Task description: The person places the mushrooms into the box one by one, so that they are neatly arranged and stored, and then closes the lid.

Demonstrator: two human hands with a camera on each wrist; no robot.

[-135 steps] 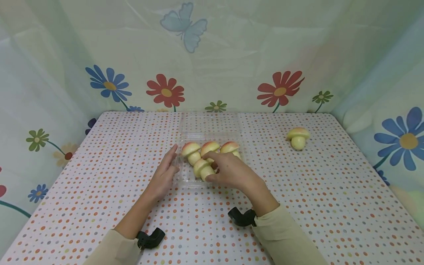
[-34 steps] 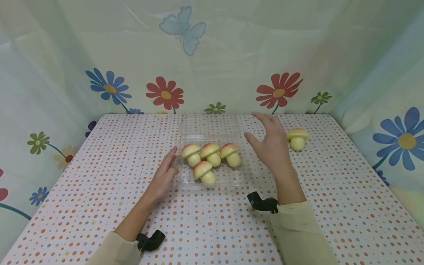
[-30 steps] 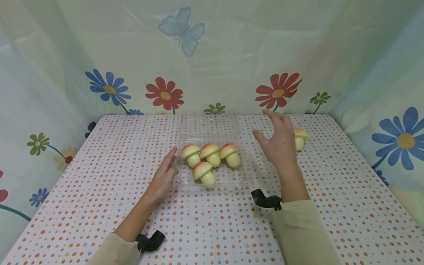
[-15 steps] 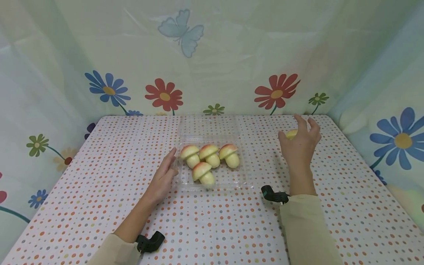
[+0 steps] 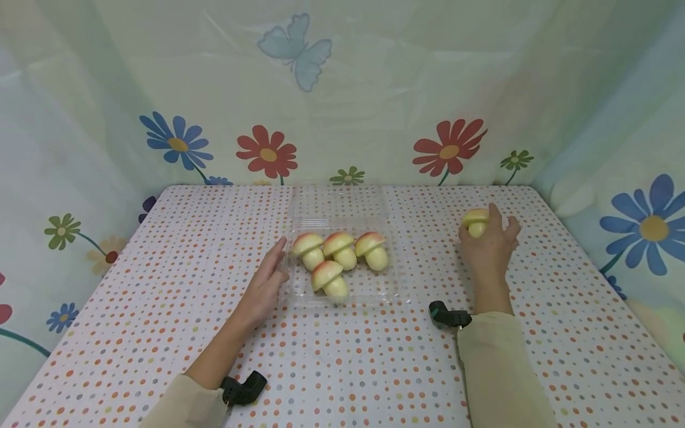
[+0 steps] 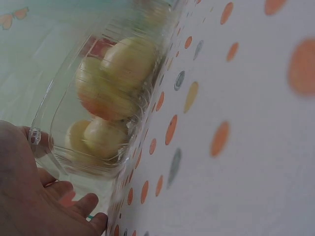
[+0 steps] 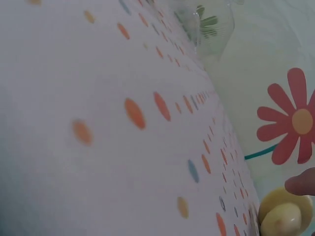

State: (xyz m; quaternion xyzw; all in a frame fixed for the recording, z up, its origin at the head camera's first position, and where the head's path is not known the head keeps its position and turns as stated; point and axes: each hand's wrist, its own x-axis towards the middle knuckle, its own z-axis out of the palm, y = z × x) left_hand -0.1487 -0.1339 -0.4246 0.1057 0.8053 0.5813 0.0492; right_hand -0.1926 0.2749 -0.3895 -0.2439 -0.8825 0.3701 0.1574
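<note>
In the head view, a clear plastic box (image 5: 374,290) lies with its lid (image 5: 338,202) folded back. It holds several yellow, red-topped model mushrooms (image 5: 338,249): a row at the back and one (image 5: 329,280) in front. My left hand (image 5: 263,288) rests at the box's left side, fingers extended; in the left wrist view, its fingers (image 6: 59,189) lie by the box's corner. At the right of the table, my right hand (image 5: 487,249) has its thumb and index finger around another mushroom (image 5: 475,221), partly hiding it. This mushroom (image 7: 283,219) also shows in the right wrist view.
A white dotted cloth (image 5: 342,368) covers the table. Behind it hangs a flowered curtain (image 5: 374,89), with more curtain on both sides. A black wrist camera (image 5: 243,387) sits at the left sleeve and another camera (image 5: 448,315) at the right sleeve.
My right hand has left the mushroom at the front of the box, moved right and come down around the separate mushroom. My left hand has stayed at the box's side.
</note>
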